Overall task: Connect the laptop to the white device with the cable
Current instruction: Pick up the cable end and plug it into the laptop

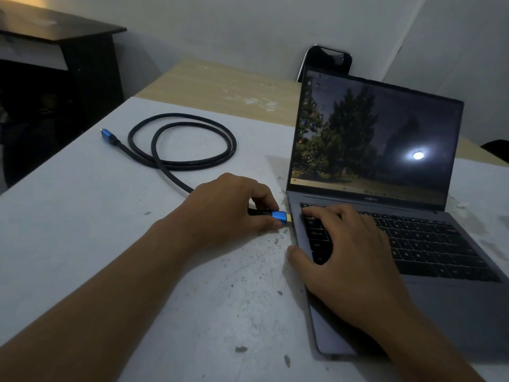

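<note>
An open grey laptop (454, 307) stands on the right of the white table, its screen lit with a tree picture. My left hand (228, 210) pinches the blue plug (279, 216) of a black cable (181, 139); the plug's gold tip is right at the laptop's left edge. I cannot tell whether the tip is inside a port. The cable coils in loops behind my hand, and its other blue plug (106, 135) lies loose at the far left. My right hand (349, 257) rests flat on the left side of the keyboard, thumb against the laptop's edge. No white device is in view.
The white table top (82, 230) is speckled with dirt and ends at a left edge near the loose plug. A wooden table (220, 86) adjoins behind. A black chair back (327, 60) shows behind the laptop, and a dark desk (55, 51) stands at the far left.
</note>
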